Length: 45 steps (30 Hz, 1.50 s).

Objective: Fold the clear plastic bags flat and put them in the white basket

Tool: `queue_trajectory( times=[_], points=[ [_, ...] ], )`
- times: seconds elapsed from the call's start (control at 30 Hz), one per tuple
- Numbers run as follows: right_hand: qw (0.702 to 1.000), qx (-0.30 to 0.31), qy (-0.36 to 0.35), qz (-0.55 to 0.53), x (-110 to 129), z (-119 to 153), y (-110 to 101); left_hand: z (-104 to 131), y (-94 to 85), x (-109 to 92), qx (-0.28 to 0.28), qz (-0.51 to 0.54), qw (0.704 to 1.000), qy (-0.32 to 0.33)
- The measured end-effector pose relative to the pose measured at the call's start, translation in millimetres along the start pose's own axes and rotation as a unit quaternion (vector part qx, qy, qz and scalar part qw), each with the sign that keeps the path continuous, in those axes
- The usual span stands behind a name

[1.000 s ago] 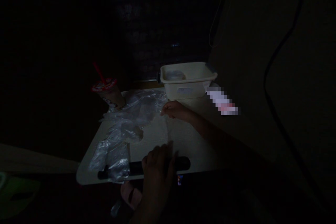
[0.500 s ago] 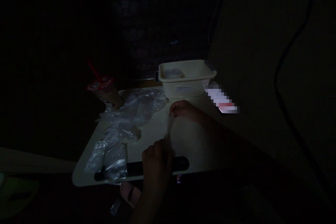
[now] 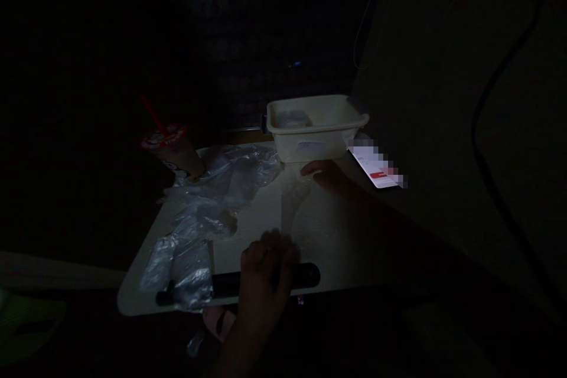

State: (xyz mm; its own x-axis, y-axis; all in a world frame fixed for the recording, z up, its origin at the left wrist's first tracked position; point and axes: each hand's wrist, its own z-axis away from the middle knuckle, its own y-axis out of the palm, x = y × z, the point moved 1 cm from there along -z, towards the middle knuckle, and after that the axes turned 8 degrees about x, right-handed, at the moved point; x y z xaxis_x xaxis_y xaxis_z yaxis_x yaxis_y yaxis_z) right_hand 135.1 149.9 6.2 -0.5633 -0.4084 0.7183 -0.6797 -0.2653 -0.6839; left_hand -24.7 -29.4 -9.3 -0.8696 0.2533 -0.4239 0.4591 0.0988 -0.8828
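The light is very dim. My left hand [image 3: 263, 269] is closed, with curled fingers, at the near edge of the white table, over a long black strip [image 3: 225, 284]. A thin clear plastic bag [image 3: 295, 198] stretches away from its fingertips over the tabletop. Farther off, my right hand [image 3: 326, 176] has finger and thumb closed at the far end of the bag, just in front of the cream bin. More crumpled clear plastic [image 3: 234, 174] lies along the left side, partly covering the strip. The exact grip of both hands is hard to see.
A cream bin [image 3: 316, 144] with something wrapped in plastic inside stands at the back of the table [image 3: 341, 260]. A lit phone [image 3: 376, 168] lies to its right. At the back left is a drink cup [image 3: 177, 156] with a red straw. A pink slipper [image 3: 218, 323] shows below.
My right hand has moved slightly right and away from me, and the plastic between my hands is spread wider. My left hand stays in about the same place.
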Motion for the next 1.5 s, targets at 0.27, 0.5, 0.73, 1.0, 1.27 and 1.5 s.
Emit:
queue_trajectory(
  times=[0.27,0.5,0.73,1.0,1.27,1.5],
  points=[
    [0.954,-0.002,-0.088,0.288,32,27,40,-11,5.3,2,0.091,-0.164,0.98,0.066],
    [0.92,0.007,-0.066,0.387,27,29,64,-6,3.6,1,0.152,-0.19,0.962,0.123],
    [0.908,-0.019,-0.002,0.419,7,8,44,-5,2.4,2,0.169,-0.177,0.962,0.118],
    [0.901,-0.026,0.046,0.43,9,-5,27,-3,1.2,1,0.171,-0.172,0.963,0.119],
    [0.892,0.071,0.221,0.387,-7,15,-28,-1,-10.8,5,0.151,-0.145,0.97,0.12],
    [0.887,0.08,0.311,0.333,-23,46,-44,-14,14.2,-52,0.096,-0.015,0.979,0.177]
  ],
)
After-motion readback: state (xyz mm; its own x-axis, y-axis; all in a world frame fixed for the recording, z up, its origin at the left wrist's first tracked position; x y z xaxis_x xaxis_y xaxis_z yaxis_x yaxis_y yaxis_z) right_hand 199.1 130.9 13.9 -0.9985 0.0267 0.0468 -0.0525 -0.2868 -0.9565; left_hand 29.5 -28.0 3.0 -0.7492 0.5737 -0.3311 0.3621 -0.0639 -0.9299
